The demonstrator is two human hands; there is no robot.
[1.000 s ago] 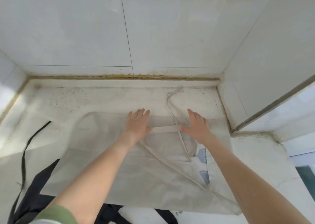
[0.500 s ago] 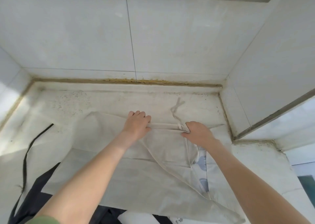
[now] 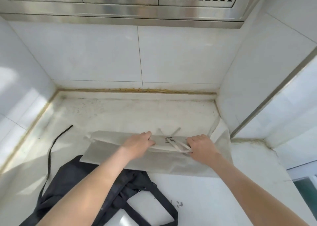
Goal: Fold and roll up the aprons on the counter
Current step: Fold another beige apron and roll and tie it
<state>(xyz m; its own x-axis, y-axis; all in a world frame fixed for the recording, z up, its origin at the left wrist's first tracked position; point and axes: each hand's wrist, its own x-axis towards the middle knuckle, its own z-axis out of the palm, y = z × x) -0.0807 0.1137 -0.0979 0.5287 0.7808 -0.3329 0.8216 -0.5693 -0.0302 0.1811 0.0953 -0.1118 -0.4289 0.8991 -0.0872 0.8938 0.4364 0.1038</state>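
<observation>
Left hand [image 3: 139, 142] and right hand [image 3: 200, 146] clutched beige apron [image 3: 111, 154] mid-frame, fingers curled. Likely tightening its roll.

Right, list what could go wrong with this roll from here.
1. The loose ties cross the folded band between the left hand and right hand; they may roll in lumpy or trail out.
2. The beige apron climbs the side wall at its right corner, so that end may bunch and skew the roll.
3. Its near edge overlaps the black apron, which might drag along.
</observation>
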